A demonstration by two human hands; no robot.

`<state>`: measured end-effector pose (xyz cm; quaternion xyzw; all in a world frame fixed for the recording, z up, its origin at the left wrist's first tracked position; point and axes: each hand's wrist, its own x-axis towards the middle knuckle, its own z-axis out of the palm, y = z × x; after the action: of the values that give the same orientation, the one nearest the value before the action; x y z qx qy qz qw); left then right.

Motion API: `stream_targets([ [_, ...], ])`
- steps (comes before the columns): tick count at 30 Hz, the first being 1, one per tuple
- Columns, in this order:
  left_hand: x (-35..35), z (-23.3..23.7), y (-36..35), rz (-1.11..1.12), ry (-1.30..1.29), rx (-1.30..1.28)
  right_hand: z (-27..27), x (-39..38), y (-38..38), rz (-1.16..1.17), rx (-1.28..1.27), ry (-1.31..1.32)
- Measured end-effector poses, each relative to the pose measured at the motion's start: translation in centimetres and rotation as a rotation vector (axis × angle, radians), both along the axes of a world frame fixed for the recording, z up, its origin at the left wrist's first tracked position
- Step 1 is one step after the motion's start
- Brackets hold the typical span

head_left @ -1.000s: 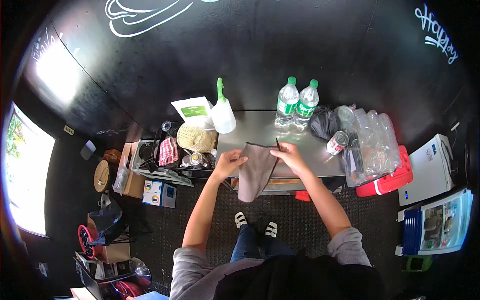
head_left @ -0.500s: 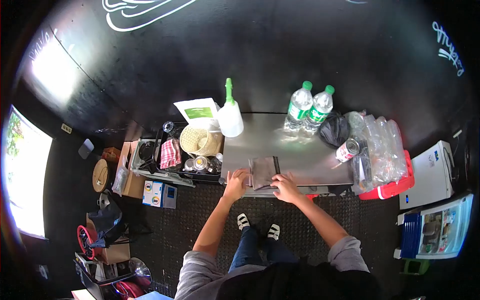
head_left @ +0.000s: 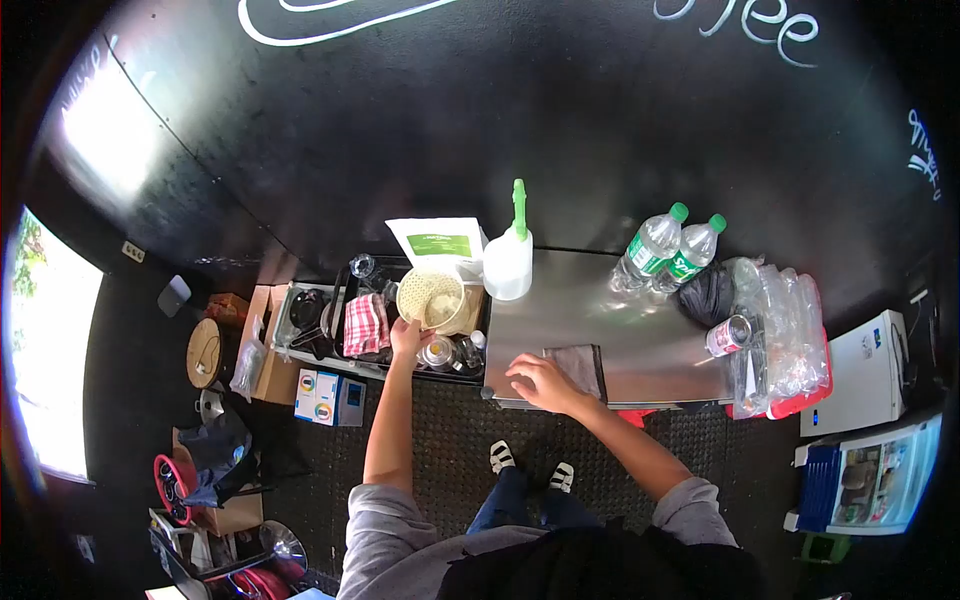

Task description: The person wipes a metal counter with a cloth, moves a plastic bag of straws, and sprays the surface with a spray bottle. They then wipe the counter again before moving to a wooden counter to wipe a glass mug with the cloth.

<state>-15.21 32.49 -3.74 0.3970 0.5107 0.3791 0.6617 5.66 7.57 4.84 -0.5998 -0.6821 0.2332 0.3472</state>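
Note:
My left hand (head_left: 408, 340) is at the near side of a cream woven basket (head_left: 430, 298), its fingers closed on the basket's edge. The basket sits in a black tray (head_left: 372, 358) beside a red-and-white checked cloth (head_left: 366, 324) and several small jars and bottles. My right hand (head_left: 545, 383) hovers at the steel counter's front edge with the fingers apart and nothing in them. Just right of it, a folded grey-brown cloth (head_left: 580, 370) lies on the counter (head_left: 660, 345), partly covered by the hand.
A white spray bottle (head_left: 508, 265) with a green top and a white-and-green pouch (head_left: 437, 243) stand behind. Two green-capped bottles (head_left: 655, 240), a can (head_left: 728, 336), a black bag (head_left: 706, 293) and clear plastic cups (head_left: 785, 320) are at the right.
My left hand has left the folded cloth and moved left to the basket. My right hand has let go of the cloth and lifted. The view has shifted left.

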Motion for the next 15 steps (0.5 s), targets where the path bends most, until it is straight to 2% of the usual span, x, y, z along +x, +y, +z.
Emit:
stream_targets([
  [2, -0.6, 0.0, -0.2, 0.024, 0.047, 0.158, 0.6, -0.2, 0.5, 0.004, -0.08, 0.119],
  [5, -3.0, 3.3, -2.6, -0.011, 0.103, 0.307, 0.2, -0.2, 0.7, -0.022, -0.044, 0.189],
  [7, -4.2, 6.9, -4.8, -0.099, 0.087, 0.335, 1.3, -0.3, 0.8, -0.05, -0.102, 0.227],
  [8, -4.5, 9.2, -5.8, -0.18, 0.167, 0.308, 1.9, -0.3, 0.8, -0.072, -0.158, 0.26],
  [12, -1.3, 13.7, -9.7, -0.386, 0.084, 0.274, 2.3, -0.4, 1.1, -0.16, 0.028, 0.197],
  [15, 3.1, 13.8, -11.3, -0.552, 0.019, 0.274, 1.6, 0.2, 1.5, -0.257, 0.056, 0.275],
])
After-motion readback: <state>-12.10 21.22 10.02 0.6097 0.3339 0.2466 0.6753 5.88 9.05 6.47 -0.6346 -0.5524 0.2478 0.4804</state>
